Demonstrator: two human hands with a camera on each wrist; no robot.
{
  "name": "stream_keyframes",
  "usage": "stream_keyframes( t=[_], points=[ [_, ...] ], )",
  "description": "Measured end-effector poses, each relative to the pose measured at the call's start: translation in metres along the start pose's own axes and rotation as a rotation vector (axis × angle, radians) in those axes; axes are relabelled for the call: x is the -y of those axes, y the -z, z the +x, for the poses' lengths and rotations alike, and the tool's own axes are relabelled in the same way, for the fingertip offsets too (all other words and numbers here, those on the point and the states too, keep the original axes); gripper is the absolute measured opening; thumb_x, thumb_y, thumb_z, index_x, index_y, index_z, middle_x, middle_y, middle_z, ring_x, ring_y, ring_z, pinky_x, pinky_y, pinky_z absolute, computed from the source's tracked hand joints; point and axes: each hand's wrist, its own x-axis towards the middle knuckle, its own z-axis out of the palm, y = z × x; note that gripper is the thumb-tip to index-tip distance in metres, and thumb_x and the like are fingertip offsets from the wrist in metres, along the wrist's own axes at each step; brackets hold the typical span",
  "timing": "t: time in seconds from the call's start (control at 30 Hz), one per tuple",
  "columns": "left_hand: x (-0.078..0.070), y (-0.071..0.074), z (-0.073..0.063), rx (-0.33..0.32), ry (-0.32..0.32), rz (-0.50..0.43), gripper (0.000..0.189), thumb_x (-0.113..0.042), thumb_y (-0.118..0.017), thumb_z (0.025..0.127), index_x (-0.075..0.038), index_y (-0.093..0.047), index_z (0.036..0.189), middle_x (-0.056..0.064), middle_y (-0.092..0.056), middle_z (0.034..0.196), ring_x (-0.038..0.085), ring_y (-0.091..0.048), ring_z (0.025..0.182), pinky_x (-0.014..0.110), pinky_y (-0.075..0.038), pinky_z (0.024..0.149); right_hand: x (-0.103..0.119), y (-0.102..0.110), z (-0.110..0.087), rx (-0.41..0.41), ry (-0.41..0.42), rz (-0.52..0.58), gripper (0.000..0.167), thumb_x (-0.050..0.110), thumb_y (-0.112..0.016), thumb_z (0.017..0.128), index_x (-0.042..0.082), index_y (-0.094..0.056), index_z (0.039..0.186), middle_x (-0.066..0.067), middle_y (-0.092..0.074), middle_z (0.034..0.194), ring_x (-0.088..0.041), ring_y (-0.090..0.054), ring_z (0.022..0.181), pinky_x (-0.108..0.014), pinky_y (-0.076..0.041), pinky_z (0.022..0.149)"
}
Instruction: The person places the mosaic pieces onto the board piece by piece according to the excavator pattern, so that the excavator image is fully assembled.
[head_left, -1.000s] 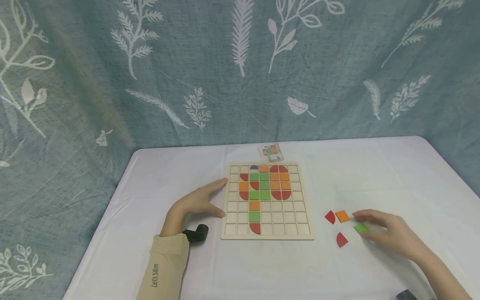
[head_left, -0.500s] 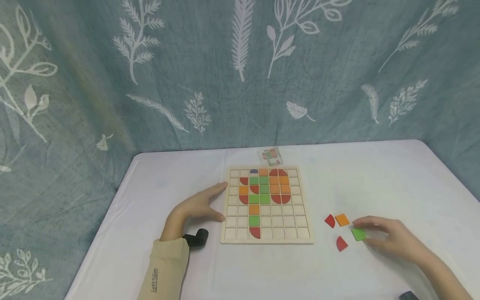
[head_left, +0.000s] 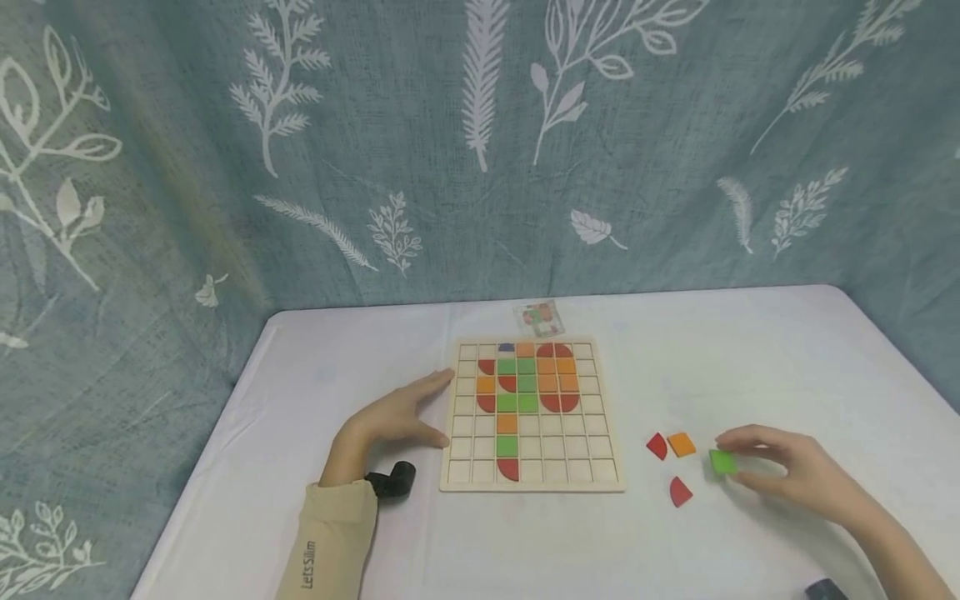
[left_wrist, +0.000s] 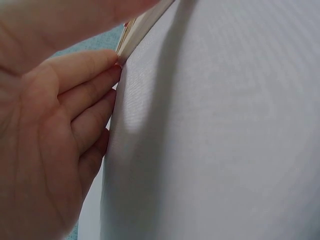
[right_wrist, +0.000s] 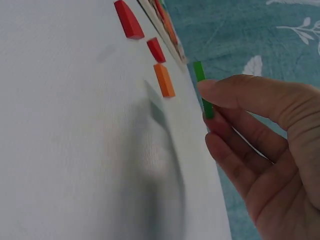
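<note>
My right hand pinches a green square tile between thumb and fingers. In the right wrist view the green tile is held edge-on, raised above the white table. A wooden grid board lies at the middle of the table, partly filled with green, orange and red tiles plus one blue piece at the top. At its left edge my left hand rests, thumb and fingers spread along the side. The left wrist view has those fingertips right at the board's edge.
Left of the right hand lie an orange square tile and two red quarter-circle tiles, one higher and one lower. A small pattern card lies behind the board. A patterned teal curtain hangs behind the table.
My right hand has picked the green tile up from the table, drawing it slightly away from the orange one. The left hand has stayed at the board's edge; the head view has tilted up slightly.
</note>
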Motion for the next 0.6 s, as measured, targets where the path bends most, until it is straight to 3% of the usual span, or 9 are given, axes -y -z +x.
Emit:
stream_keyframes(
  t=[0.13,0.33,0.47,0.6],
  points=[
    [0.001,0.001,0.0,0.004,-0.006,-0.008,0.102,-0.024,-0.083,0.064,-0.008,-0.025,0.146,0.013,-0.02,0.152,0.032,-0.014,0.14,0.049,-0.015,0.113,0.01,-0.007,0.006,-0.02,0.024,0.019,0.041,0.014,-0.078,0.072,0.014,-0.064,0.11,0.004,-0.066,0.104,0.008,-0.057,0.095,-0.012,-0.049,0.079],
    [0.001,0.0,0.0,0.005,0.003,-0.015,0.102,-0.024,-0.083,0.064,-0.009,-0.025,0.146,0.012,-0.02,0.152,0.031,-0.014,0.141,0.049,-0.015,0.113,0.037,-0.025,0.024,-0.047,0.128,0.054,0.04,0.01,-0.078,0.072,0.018,-0.065,0.109,0.008,-0.066,0.102,0.001,-0.06,0.093,-0.019,-0.052,0.082],
    [0.001,0.001,0.0,0.005,0.006,-0.007,0.102,-0.025,-0.083,0.064,-0.009,-0.025,0.146,0.012,-0.02,0.152,0.031,-0.014,0.141,0.049,-0.015,0.113,0.055,-0.038,0.041,-0.019,0.18,0.045,0.038,0.006,-0.077,0.072,0.018,-0.066,0.107,0.01,-0.066,0.102,-0.002,-0.059,0.093,-0.028,-0.053,0.082],
    [0.002,0.001,0.001,0.009,-0.004,0.002,0.102,-0.026,-0.083,0.064,-0.009,-0.025,0.146,0.012,-0.019,0.152,0.031,-0.014,0.141,0.049,-0.015,0.113,0.07,-0.053,0.059,0.005,0.24,0.066,0.039,0.006,-0.076,0.072,0.018,-0.065,0.107,0.009,-0.066,0.103,-0.004,-0.061,0.096,-0.029,-0.054,0.081]
  ],
)
